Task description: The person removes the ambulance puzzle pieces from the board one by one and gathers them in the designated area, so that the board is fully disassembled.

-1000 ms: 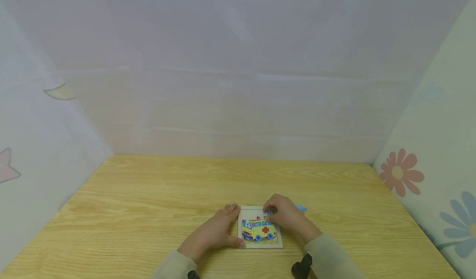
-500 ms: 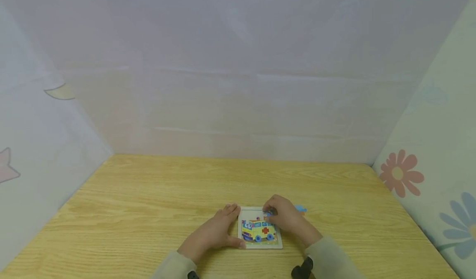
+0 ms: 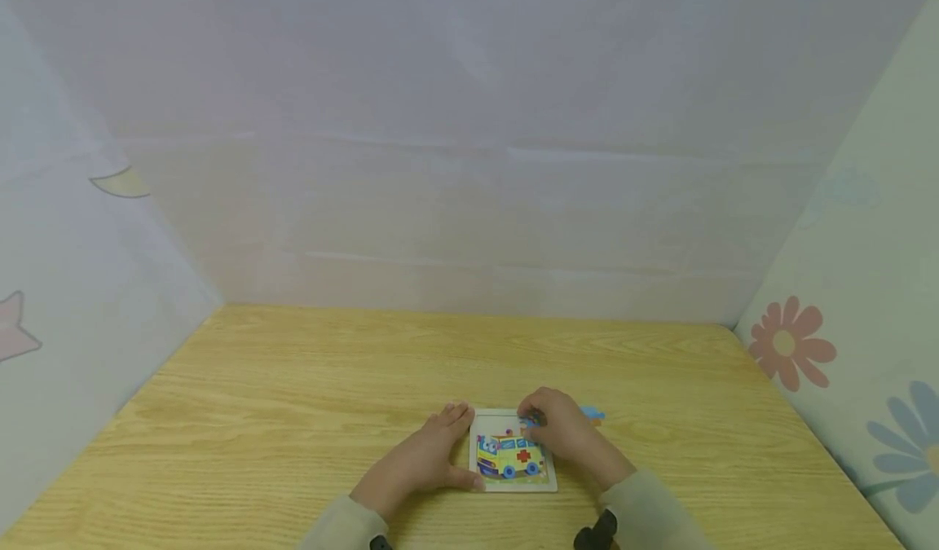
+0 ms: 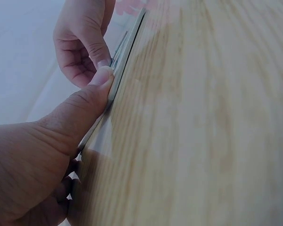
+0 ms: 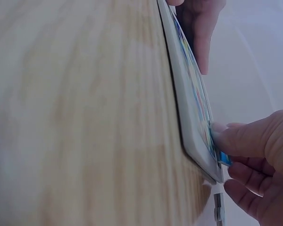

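Two hands in head view: left hand [image 3: 431,452] lies spread along left side of puzzle board [image 3: 517,488], thumb on near corner; right hand [image 3: 563,426] pinches small puzzle piece [image 3: 529,424] at board's far right part. Loose blue piece [image 3: 592,412] lies right of board, on table [image 3: 293,387]. I see hardly any change over last second, so I judge fitting unfinished. Left wrist view: left thumb presses board edge; I cannot tell piece's seating. Right wrist view: pinched piece shows blue near board's corner, apparently unreleased.
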`<state>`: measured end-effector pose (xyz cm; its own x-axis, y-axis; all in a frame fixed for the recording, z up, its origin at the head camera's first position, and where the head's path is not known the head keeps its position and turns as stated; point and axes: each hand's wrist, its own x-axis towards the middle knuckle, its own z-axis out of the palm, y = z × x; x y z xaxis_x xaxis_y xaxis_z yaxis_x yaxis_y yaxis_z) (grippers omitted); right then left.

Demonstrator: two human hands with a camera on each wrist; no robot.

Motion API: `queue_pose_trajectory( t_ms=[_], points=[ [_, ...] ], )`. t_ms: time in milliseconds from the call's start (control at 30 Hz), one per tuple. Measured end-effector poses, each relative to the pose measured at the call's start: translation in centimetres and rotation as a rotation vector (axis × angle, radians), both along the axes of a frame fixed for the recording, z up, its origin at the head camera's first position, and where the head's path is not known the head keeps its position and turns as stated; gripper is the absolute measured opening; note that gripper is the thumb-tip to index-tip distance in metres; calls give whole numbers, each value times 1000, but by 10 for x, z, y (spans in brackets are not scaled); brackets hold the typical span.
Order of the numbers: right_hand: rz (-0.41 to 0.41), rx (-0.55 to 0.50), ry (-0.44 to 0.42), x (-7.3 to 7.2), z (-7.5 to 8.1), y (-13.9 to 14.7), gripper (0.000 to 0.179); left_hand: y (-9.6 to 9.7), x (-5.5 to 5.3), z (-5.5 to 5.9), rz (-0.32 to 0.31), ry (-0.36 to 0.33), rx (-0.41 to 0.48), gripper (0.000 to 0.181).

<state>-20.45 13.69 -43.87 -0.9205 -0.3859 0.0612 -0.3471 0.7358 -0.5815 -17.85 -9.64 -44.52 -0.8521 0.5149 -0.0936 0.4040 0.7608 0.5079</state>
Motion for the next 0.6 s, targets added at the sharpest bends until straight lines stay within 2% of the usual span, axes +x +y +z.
queue_pose_trajectory(
  t_ms=[200,600],
  points=[
    [-3,14,-1,0,0,-1,24,0,1,0,0,0,-7,103],
    [14,-21,6,1,0,0,19,0,0,-1,-4,8,-7,104]
  ],
)
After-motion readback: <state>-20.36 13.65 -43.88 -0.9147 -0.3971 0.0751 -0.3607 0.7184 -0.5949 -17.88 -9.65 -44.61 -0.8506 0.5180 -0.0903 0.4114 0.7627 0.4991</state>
